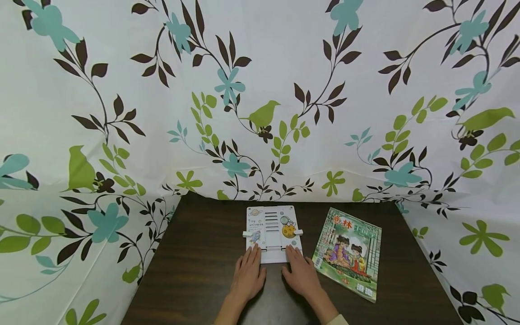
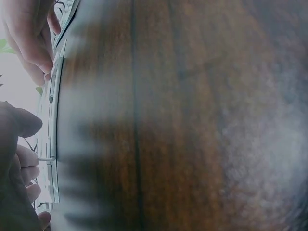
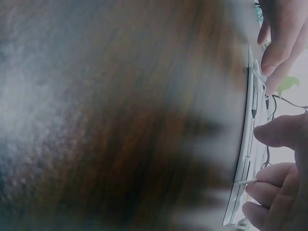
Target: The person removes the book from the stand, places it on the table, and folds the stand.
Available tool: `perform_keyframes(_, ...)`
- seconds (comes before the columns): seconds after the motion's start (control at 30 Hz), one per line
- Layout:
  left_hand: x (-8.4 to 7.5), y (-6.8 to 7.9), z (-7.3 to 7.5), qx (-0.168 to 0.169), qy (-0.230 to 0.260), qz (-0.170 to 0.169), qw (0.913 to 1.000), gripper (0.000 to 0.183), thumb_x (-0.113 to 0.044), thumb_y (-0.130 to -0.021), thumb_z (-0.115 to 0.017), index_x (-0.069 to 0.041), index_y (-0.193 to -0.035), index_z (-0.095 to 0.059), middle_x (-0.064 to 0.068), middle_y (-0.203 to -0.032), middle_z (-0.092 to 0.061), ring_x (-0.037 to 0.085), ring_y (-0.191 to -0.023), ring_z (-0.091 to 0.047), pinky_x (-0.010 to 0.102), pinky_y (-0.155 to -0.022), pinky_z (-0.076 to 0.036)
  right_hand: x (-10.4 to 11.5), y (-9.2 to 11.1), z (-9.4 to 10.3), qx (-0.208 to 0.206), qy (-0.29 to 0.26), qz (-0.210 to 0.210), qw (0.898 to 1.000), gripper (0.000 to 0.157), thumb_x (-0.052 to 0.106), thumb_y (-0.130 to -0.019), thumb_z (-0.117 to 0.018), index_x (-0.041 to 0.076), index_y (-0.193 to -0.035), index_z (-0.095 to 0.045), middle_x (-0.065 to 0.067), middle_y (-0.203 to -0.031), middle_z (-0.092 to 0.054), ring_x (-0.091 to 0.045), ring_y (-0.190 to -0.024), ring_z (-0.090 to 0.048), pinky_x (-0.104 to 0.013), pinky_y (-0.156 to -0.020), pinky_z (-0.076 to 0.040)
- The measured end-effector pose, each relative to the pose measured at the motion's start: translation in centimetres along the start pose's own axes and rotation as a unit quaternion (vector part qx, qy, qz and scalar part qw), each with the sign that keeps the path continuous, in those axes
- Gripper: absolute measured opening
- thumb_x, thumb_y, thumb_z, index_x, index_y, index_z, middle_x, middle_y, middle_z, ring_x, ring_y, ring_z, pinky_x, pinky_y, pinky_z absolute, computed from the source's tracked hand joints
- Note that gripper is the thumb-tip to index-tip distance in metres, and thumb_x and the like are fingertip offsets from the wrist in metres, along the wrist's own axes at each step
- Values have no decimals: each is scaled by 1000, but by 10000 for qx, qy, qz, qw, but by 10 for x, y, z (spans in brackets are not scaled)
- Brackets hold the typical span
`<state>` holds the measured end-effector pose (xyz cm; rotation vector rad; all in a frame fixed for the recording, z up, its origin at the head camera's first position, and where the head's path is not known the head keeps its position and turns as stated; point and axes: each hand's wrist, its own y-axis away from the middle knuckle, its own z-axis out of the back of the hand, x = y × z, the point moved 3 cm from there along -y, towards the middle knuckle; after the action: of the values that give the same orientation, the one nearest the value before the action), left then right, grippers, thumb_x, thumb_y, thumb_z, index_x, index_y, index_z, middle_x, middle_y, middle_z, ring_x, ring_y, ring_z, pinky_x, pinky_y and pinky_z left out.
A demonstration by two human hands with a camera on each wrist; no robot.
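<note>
A white folding book stand (image 1: 273,257), printed with "Tiny universe" and space drawings, lies folded flat on the dark wooden table. My left hand (image 1: 247,276) rests its fingertips on the stand's lower left corner, fingers stretched out. At the lower right corner, the fingers of my right hand (image 1: 302,276) touch the stand in the same way. Both thumbs point inward near the front edge. Seen edge-on in the left wrist view, the stand (image 2: 54,106) has a thin prong (image 2: 46,159) sticking out beside the left fingers. A similar prong (image 3: 247,182) shows by the right fingers.
An illustrated magazine (image 1: 348,253) lies at a slant on the table, just right of the stand and the right hand. Dark wood table (image 1: 195,262) extends around them. A white curtain (image 1: 284,67) with leaves, birds and flowers hangs behind and along both sides.
</note>
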<state>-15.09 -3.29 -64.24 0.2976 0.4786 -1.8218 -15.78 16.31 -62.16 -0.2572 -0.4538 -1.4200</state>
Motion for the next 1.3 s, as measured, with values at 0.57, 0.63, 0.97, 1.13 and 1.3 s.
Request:
perform_keyframes(0.57,1,-5,-3,345,-63,199,9992,63,-28,-104,-66,-2,-159,-50,12,-171,-44,35,-158,-40,63,-121,-35,3,-2,-4,-98,451,22,9989,68,32,-101,-70,3,-160,-49,-18,-166,-50,-40,-155,-45,-68,-118,-38)
perform_keyframes(0.63,1,-5,-5,260,-49,160,9995,63,-28,-103,-67,-1,-158,-51,13,-170,-45,36,-157,-41,63,-120,-36,2,-2,-6,-161,520,29,9985,69,32,-101,-70,3,-160,-50,-18,-165,-50,-40,-155,-46,-68,-118,-38)
perform_keyframes(0.97,1,-6,-8,321,245,315,9987,66,-28,-101,-68,1,-158,-50,14,-170,-44,40,-156,-40,69,-119,-34,3,-1,-13,-334,784,3,9964,70,32,-100,-72,2,-159,-50,-17,-166,-49,-39,-155,-47,-68,-121,-35)
perform_keyframes(1.13,0,-6,-5,289,308,290,9987,67,-26,-101,-69,2,-158,-49,16,-170,-44,42,-155,-41,69,-118,-34,3,-3,-12,-282,677,20,9973,70,33,-100,-71,2,-160,-49,-18,-167,-48,-40,-154,-47,-69,-120,-36)
perform_keyframes(1.3,0,-6,1,253,352,304,9986,62,-25,-102,-68,1,-156,-53,19,-167,-47,42,-152,-44,68,-117,-36,0,-5,-5,-256,306,3,9992,71,33,-101,-71,2,-161,-47,-19,-167,-47,-41,-153,-47,-71,-118,-34)
